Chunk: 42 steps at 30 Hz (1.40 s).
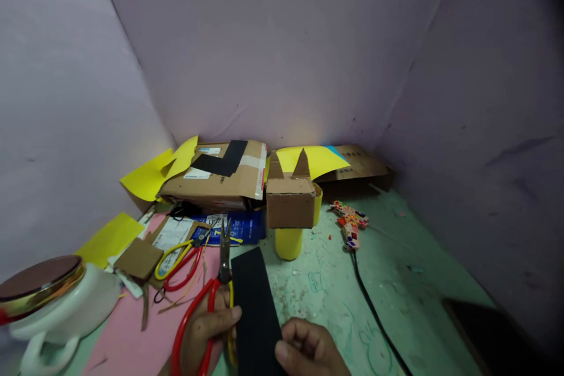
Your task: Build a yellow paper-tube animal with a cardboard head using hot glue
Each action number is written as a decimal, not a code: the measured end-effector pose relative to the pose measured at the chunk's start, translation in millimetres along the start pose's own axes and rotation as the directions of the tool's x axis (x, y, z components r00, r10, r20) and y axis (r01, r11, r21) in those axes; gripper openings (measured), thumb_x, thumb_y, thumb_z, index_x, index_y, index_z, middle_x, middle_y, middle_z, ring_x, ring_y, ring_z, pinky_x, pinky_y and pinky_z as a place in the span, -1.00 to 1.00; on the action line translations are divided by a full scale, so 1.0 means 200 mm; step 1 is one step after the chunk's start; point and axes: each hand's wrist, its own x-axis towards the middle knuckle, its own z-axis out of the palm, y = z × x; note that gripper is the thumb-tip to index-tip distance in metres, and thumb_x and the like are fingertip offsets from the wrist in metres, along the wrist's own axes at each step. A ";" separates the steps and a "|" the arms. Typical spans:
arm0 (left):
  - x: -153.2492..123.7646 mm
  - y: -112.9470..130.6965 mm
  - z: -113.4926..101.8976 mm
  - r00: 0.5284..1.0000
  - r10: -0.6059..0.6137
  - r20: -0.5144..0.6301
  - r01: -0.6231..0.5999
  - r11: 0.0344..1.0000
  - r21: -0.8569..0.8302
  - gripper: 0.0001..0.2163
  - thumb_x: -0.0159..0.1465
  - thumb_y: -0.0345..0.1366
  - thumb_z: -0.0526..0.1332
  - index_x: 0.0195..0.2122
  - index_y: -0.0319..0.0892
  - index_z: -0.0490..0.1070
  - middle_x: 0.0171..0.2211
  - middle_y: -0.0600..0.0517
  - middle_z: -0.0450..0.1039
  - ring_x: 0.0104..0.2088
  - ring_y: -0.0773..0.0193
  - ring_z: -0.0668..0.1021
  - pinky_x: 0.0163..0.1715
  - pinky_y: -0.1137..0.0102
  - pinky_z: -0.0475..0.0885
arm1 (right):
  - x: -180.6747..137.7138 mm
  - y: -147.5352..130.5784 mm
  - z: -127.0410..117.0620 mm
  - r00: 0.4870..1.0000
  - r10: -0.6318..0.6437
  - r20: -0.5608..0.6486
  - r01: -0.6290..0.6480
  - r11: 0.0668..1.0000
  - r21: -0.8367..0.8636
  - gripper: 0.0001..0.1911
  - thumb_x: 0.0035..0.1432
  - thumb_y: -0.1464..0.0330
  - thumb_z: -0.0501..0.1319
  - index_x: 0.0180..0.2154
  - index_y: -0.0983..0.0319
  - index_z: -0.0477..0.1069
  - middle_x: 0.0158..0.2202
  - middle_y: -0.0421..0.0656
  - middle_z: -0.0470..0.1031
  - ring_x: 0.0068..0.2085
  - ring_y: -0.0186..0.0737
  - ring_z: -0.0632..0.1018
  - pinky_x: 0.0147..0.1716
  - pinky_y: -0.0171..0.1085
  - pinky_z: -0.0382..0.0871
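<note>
Low in the view, my left hand [207, 329] is closed around a pair of scissors [224, 270], whose metal blades point up and away from me. Its thumb also presses on the left edge of a black paper strip [255, 305]. The strip's right edge is pinched between the thumb and fingers of my right hand [308, 349]. Beyond the strip stands a cardboard figure with a box-shaped head [291, 205], two pointed ears and a yellow rolled paper body [288, 244].
Another pair of scissors [183, 270] lies at left among scraps and pink paper [127, 329]. A white cup [74, 299] with a lid is at far left. Cardboard boxes [215, 188] and yellow sheets line the back. A patterned object [351, 223] with a black cable lies right.
</note>
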 end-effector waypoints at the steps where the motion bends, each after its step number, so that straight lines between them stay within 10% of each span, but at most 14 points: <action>1: 0.00 -0.01 0.00 1.000 0.002 0.009 -0.002 1.000 0.016 -0.78 -0.09 -0.22 0.40 -0.59 -0.17 0.38 -0.68 0.07 0.33 -0.65 0.31 0.39 -0.67 0.43 0.28 | 0.00 -0.01 0.00 1.000 0.001 0.008 -0.001 1.000 0.002 -0.49 -0.25 -0.01 0.45 -0.54 0.26 0.37 -0.68 -0.32 0.27 -0.64 -0.45 0.24 -0.61 -0.40 0.14; 23: -0.05 -0.01 0.00 0.996 0.078 0.035 -0.083 0.985 0.150 -0.78 -0.01 -0.25 0.36 -0.53 -0.20 0.33 -0.67 0.12 0.34 -0.63 0.34 0.42 -0.61 0.45 0.33 | -0.02 -0.17 0.02 0.998 -0.066 0.004 0.066 0.992 -0.109 -0.55 -0.27 0.10 0.49 -0.54 0.28 0.36 -0.64 -0.34 0.36 -0.64 -0.47 0.34 -0.60 -0.40 0.21; 31: -0.05 -0.01 0.00 0.966 0.256 0.042 -0.259 0.955 0.141 -0.51 0.01 -0.28 0.36 -0.03 -0.14 0.26 -0.58 0.22 0.30 -0.58 0.35 0.41 -0.57 0.44 0.33 | -0.02 -0.16 0.02 0.997 -0.054 0.060 0.065 0.979 -0.191 -0.53 -0.33 0.09 0.48 -0.57 0.28 0.35 -0.69 -0.35 0.36 -0.66 -0.47 0.34 -0.61 -0.40 0.18; 42: -0.04 -0.02 0.01 0.966 0.259 -0.017 -0.256 0.962 0.094 -0.56 -0.03 -0.29 0.39 -0.14 -0.11 0.28 -0.63 0.27 0.24 -0.59 0.38 0.37 -0.55 0.47 0.28 | 0.01 -0.15 0.03 0.996 -0.057 0.066 0.071 0.972 -0.226 -0.52 -0.35 0.07 0.46 -0.60 0.26 0.30 -0.75 -0.34 0.32 -0.71 -0.45 0.31 -0.67 -0.40 0.13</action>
